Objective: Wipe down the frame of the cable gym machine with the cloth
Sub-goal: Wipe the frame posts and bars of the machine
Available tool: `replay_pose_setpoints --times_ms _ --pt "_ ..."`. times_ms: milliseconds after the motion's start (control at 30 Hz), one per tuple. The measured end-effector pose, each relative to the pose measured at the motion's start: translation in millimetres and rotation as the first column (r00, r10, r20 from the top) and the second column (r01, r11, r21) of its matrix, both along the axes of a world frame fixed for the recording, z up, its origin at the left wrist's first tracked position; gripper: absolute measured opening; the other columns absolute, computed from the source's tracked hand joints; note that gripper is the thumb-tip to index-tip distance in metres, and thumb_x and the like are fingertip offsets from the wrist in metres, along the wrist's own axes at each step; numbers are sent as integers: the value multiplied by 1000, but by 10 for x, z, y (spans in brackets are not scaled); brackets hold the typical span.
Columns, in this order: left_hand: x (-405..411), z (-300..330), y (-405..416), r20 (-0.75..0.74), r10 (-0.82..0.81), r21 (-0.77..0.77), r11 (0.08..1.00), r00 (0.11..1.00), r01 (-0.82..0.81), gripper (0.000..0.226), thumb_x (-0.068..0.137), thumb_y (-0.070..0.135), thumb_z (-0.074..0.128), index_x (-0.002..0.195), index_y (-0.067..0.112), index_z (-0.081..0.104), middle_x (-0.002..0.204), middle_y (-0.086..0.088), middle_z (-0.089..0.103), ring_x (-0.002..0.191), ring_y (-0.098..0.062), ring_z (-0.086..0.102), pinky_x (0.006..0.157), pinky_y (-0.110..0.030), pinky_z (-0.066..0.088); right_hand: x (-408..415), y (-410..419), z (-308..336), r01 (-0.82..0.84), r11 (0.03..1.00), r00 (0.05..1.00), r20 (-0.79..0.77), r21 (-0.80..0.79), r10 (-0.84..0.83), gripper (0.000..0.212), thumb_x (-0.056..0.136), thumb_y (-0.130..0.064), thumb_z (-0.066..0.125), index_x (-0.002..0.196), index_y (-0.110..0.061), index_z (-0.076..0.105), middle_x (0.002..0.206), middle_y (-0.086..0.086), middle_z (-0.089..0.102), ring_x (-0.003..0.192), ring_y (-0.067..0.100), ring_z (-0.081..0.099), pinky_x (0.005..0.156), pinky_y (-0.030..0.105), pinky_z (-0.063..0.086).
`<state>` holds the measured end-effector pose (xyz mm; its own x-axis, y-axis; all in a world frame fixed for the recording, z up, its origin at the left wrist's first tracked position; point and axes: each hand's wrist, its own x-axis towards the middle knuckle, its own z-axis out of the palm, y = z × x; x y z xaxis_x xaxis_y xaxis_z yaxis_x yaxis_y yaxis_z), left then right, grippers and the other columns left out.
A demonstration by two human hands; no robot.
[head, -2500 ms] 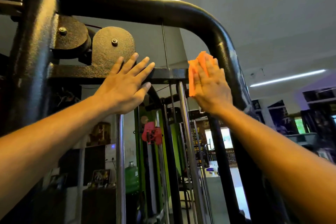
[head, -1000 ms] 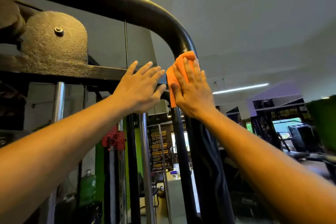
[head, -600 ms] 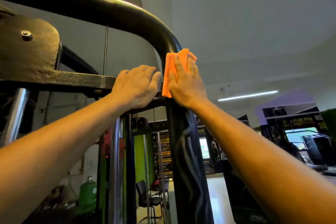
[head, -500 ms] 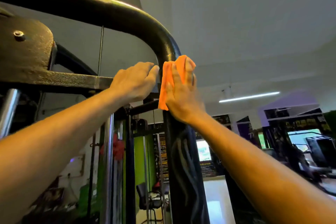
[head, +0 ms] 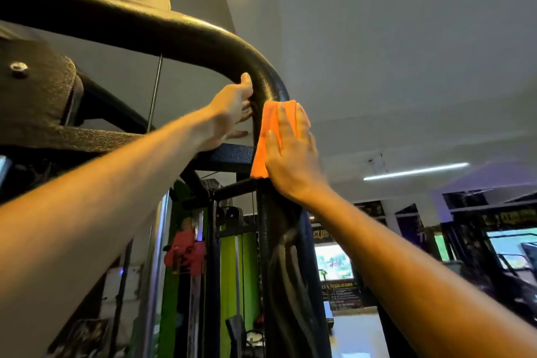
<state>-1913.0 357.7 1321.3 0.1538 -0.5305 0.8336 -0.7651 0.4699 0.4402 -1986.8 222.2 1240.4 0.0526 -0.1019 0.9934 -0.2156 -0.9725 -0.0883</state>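
While right hand [head: 293, 154] pressed the orange cloth [head: 267, 136] flat-fingered on the frame [head: 270, 87] bend, left hand [head: 232, 113] gripped the tube; best stroke was steady, overlapping, downward.

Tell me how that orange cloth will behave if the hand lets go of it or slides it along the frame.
The folded orange cloth looks soft and floppy: it bends around the black tubular frame under the flat right hand. It seems light and would probably drop if released, since only that palm pins it. It will likely slide easily over the glossy painted tube.
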Motion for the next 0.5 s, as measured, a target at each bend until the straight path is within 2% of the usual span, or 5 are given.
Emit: replay_pose_setpoints --times_ms 67,200,300,400,500 --pt "62 21 -32 -18 -41 5 999 999 41 68 113 63 21 167 23 33 174 -7 32 160 -26 32 121 -54 35 -32 -20 -36 6 1000 1000 -15 18 -5 66 117 -53 31 173 -42 -2 182 -5 -9 168 29 4 131 57 18" --pt "201 104 -58 -36 -111 56 992 993 113 74 110 70 26 169 25 31 171 -7 39 156 -26 40 90 -42 53 -20 49 587 38 999 999 -1 34 -38 67 116 -51 35 174 -38 4 183 2 -2 168 34 5 133 62 18" --pt "279 126 -67 -20 -134 88 987 991 135 78 108 73 26 170 25 30 169 -6 43 153 -25 44 95 -45 55 20 81 712 24 999 1000 15 33 -24 67 116 -50 35 175 -35 6 183 3 -2 168 33 1 133 61 19" --pt "275 104 -48 -15 -145 84 986 989 146 77 110 70 25 171 22 26 174 -9 33 159 -29 35 87 -39 53 26 49 276 16 1000 1000 8 11 -16 68 116 -50 36 174 -36 5 182 -1 -6 168 31 0 132 59 19" --pt "235 74 -29 -8 -143 81 986 990 143 75 112 66 23 171 20 25 176 -10 27 161 -31 30 95 -41 49 -10 -11 -26 42 999 999 -6 2 -42 67 115 -53 36 173 -41 4 182 -4 -5 168 29 4 130 57 21"
